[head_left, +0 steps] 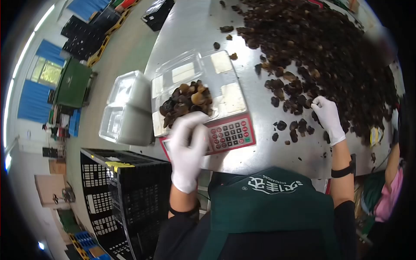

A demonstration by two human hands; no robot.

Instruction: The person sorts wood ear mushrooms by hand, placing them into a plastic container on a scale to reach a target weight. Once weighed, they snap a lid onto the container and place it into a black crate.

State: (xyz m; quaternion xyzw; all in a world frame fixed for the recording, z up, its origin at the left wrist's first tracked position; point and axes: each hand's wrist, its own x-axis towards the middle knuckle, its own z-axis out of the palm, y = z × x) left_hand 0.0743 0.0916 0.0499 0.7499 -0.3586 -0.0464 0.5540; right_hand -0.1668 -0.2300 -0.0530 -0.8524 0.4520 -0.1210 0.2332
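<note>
My left hand [189, 151], in a white glove and smeared by motion, is over the left part of the red-framed scale [229, 134], close to a clear plastic box [177, 58]. Dark brown mushroom pieces [187, 100] lie heaped in the box on the scale's platform. My right hand [330, 120], also gloved in white, reaches to the near edge of a large mushroom pile [346, 60]. Its fingers are curled together among loose mushrooms [294, 97]; what is between the fingertips is hidden.
Stacked clear containers [125, 123] stand left of the scale at the edge of the metal table [271, 156]. Black crates [141, 195] rise beside my left arm. Another person's arm [393, 162] is at the far right, near a yellow packet [375, 135].
</note>
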